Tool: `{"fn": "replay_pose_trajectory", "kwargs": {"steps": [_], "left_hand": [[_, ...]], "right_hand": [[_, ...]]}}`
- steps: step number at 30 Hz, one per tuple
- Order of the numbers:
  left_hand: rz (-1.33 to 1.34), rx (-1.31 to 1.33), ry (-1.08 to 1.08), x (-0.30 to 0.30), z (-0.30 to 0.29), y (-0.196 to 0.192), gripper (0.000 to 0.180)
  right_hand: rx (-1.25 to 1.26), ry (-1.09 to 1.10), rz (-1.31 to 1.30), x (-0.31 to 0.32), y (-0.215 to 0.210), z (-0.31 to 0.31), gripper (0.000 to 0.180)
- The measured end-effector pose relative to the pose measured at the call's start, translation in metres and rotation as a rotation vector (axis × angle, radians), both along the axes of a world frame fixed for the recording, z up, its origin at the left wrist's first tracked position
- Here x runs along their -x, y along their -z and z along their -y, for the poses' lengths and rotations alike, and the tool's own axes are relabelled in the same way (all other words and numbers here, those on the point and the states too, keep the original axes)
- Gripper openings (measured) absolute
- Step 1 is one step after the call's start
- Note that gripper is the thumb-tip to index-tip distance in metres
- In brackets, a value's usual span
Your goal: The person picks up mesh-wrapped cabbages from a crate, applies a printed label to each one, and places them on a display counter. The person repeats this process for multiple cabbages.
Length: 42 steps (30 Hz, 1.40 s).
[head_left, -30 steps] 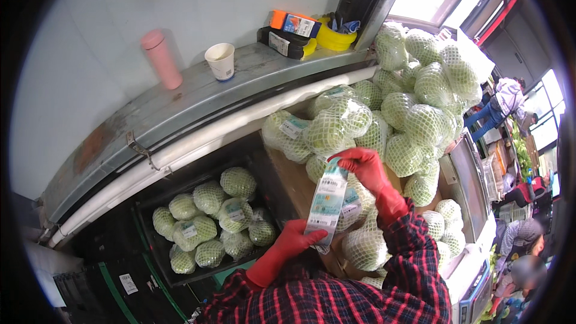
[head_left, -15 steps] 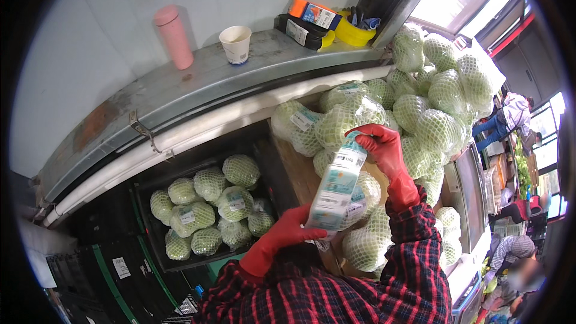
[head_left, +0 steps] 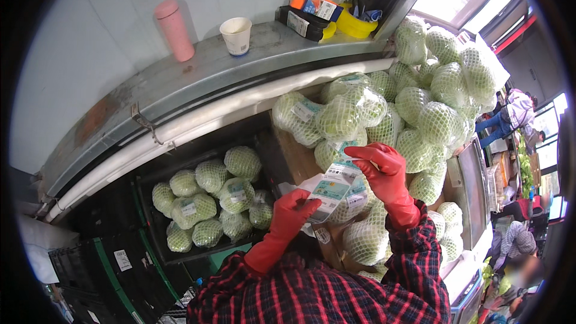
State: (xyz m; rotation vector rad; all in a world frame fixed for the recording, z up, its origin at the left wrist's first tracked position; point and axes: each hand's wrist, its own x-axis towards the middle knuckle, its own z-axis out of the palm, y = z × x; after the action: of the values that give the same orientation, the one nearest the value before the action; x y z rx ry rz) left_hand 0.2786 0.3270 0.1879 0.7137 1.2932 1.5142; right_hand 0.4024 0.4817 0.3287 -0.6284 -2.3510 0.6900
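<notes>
A strip of printed white-and-teal labels (head_left: 333, 189) stretches slantwise between my two red-gloved hands. Its lower end is pinched by my left hand (head_left: 288, 223), fingers closed; whitish paper shows behind those fingers. At the upper end, my right hand (head_left: 387, 174) grips the strip between thumb and fingers. Just beneath the strip sits a labelled round green vegetable (head_left: 350, 205), cabbage-like, in a white foam net and clear wrap, partly hidden by it. More such netted heads (head_left: 366, 241) lie around my right forearm on a brown board.
A black crate (head_left: 157, 241) at left holds several netted heads, some labelled. Others are piled (head_left: 447, 84) at far right. Along the back runs a ledge with a pink bottle (head_left: 175, 31), a paper cup (head_left: 236, 37) and yellow tape (head_left: 355, 26). Other people are at far right.
The label strip has tilted further over and less of it shows between my hands. My left hand has risen slightly, and whitish paper now shows behind it. The right hand has lowered a little.
</notes>
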Motion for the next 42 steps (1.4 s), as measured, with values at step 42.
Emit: {"fn": "replay_pose_trajectory", "kwargs": {"steps": [42], "left_hand": [[0.193,-0.077,0.131,0.012,0.019,0.004,0.031]], "right_hand": [[0.786,0.150,0.048,-0.014,0.061,0.093,0.078]]}}
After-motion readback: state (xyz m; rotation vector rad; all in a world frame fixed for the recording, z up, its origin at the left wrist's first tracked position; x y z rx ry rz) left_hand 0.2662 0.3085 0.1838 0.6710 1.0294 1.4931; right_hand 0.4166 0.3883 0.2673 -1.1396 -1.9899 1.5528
